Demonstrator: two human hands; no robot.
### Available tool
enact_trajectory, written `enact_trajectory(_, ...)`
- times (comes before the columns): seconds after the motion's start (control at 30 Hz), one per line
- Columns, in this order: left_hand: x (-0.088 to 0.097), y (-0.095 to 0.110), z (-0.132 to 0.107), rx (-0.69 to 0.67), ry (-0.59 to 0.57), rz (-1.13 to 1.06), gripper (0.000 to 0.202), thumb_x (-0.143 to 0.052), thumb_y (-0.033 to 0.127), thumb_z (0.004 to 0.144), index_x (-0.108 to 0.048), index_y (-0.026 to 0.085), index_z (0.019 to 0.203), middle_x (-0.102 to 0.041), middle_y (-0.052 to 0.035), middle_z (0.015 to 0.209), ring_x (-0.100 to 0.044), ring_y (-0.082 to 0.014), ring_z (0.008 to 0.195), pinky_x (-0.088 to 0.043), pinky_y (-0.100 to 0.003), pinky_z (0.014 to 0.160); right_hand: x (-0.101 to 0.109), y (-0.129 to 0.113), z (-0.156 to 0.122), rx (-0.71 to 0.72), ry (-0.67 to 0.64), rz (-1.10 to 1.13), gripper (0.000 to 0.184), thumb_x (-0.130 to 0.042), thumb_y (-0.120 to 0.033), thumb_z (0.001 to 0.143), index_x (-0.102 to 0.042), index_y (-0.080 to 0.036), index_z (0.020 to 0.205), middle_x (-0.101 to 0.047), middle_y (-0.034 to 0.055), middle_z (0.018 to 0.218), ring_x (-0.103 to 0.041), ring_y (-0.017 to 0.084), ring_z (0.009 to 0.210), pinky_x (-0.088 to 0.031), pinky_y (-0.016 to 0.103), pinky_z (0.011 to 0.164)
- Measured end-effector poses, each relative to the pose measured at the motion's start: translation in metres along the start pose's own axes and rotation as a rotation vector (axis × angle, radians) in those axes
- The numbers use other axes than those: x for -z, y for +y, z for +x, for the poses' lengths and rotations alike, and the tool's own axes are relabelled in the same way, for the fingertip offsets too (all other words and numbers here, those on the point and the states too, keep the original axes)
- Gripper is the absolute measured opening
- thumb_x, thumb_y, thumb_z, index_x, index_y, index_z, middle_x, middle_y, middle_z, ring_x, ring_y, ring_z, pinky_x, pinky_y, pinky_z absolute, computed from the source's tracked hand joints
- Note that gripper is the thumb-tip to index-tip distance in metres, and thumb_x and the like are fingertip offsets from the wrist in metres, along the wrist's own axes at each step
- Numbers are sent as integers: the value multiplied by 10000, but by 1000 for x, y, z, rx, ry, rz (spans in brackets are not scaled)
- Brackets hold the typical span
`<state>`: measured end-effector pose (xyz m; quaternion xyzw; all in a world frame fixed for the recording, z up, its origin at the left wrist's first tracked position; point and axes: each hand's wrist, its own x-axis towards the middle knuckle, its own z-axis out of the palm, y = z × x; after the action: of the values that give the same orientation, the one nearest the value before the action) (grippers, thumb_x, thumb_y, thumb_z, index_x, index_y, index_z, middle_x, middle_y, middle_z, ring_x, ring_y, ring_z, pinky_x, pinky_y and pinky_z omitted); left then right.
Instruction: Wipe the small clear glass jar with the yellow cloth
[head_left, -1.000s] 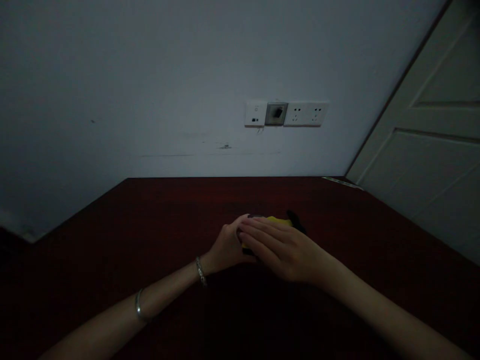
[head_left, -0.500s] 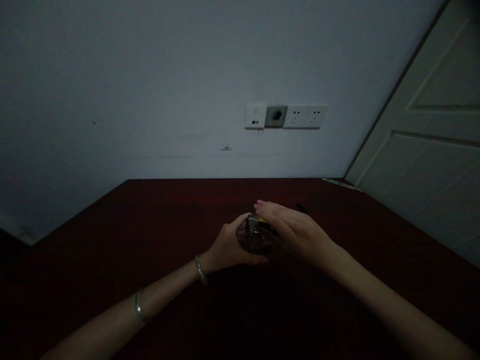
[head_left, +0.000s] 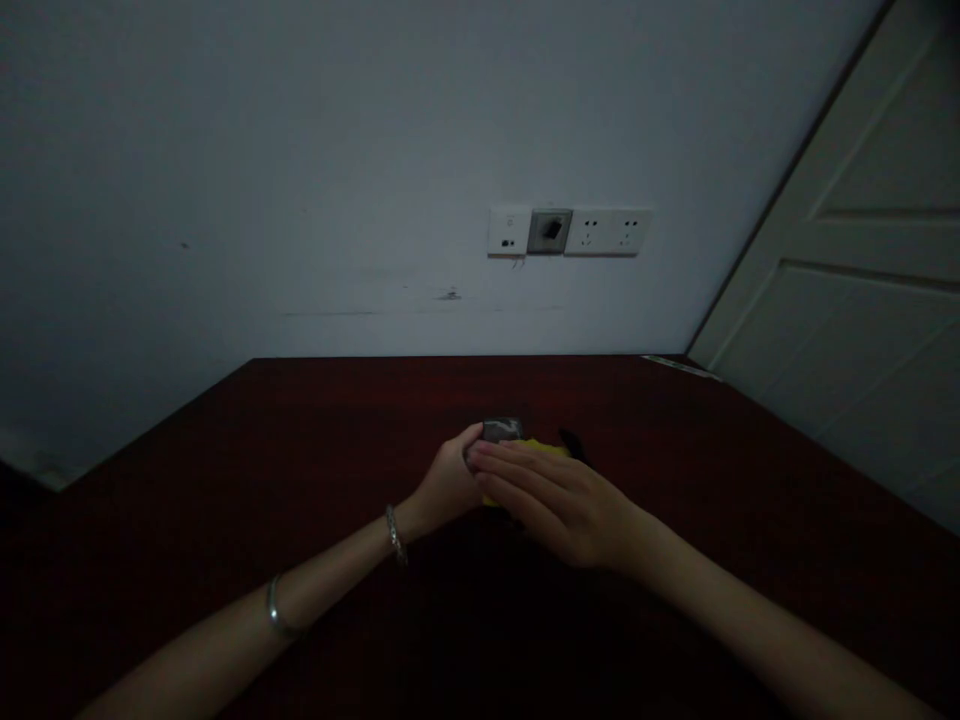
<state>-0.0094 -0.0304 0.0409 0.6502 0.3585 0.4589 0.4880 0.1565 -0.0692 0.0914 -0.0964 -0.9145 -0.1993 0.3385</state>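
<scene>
In the middle of the table, my left hand [head_left: 446,480] is closed around a dark, glossy, see-through object [head_left: 502,429]. Only its upper end shows, so its exact kind cannot be made out. My right hand [head_left: 551,500] lies across it from the right, fingers long and close together, thumb hidden. Beneath that palm a yellow, cloth-like piece [head_left: 551,447] peeks out above the fingers, with a little more yellow below the fingertips. A small black piece [head_left: 573,443] sticks out behind the right hand; what it belongs to is unclear.
The dark red tabletop [head_left: 360,400] runs back to a pale wall [head_left: 337,150]. A row of sockets and switches [head_left: 570,232] is set in the wall. At the right stands a white panelled door [head_left: 862,250]. A thin patterned strip [head_left: 681,367] lies at the back right edge. The light is dim.
My right hand has moved left and slightly down over the object, covering most of it. More yellow now shows around its fingers. The black piece has shifted left and down.
</scene>
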Motion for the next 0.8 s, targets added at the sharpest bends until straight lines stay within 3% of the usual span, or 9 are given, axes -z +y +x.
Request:
enact_trajectory(0.1,0,-3,3,-5,9,-46,214,-668,299,699,-555,169,825,-618,11,712,-595,-141,666,-498,-257,622,0,-2,2,46,-22,3,308,-351,-98,937,-604,-7,1086,-657,186,1124,-575,265,1132,-501,377,964)
enact_trajectory(0.2,2,-3,3,-28,-13,-57,274,-640,326,724,-544,164,923,-643,-17,778,-615,-151,693,-511,-273,627,2,1,1,77,-22,-2,308,-353,-87,930,-600,7,1089,-650,201,1130,-570,279,1135,-501,380,961)
enact_trajectory(0.27,3,-2,1,-72,-51,-7,460,-718,294,647,-519,169,1043,-663,-45,895,-637,-179,776,-528,-302,681,5,5,-1,57,2,-8,316,-338,-84,932,-589,12,1097,-642,206,1142,-549,277,1161,-487,393,976)
enact_trajectory(0.33,5,0,-3,-148,-82,100,717,-799,252,535,-469,181,1168,-647,-82,1065,-634,-225,924,-528,-354,797,8,11,-3,14,29,-6,318,-325,-87,937,-573,5,1114,-637,204,1153,-522,264,1195,-474,402,989)
enact_trajectory(0.4,6,1,-6,-246,-86,240,846,-828,259,494,-434,188,1239,-587,-112,1213,-578,-269,1088,-477,-415,932,9,15,-6,-46,16,-8,316,-325,-95,940,-559,-13,1136,-635,193,1164,-514,244,1207,-469,405,994)
enact_trajectory(0.53,4,0,-8,-385,-114,462,841,-813,331,535,-426,171,1265,-523,-133,1302,-480,-297,1225,-388,-464,1047,9,18,-6,-137,-90,-39,318,-340,-112,938,-566,-16,1139,-636,191,1164,-557,246,1163,-495,409,966)
enact_trajectory(0.8,5,16,-6,-400,-216,452,692,-759,279,604,-462,173,1221,-577,-110,1202,-562,-262,1110,-454,-407,983,5,6,0,-9,-57,-152,285,-374,-65,910,-611,-4,1058,-670,183,1098,-621,274,1066,-521,422,934)
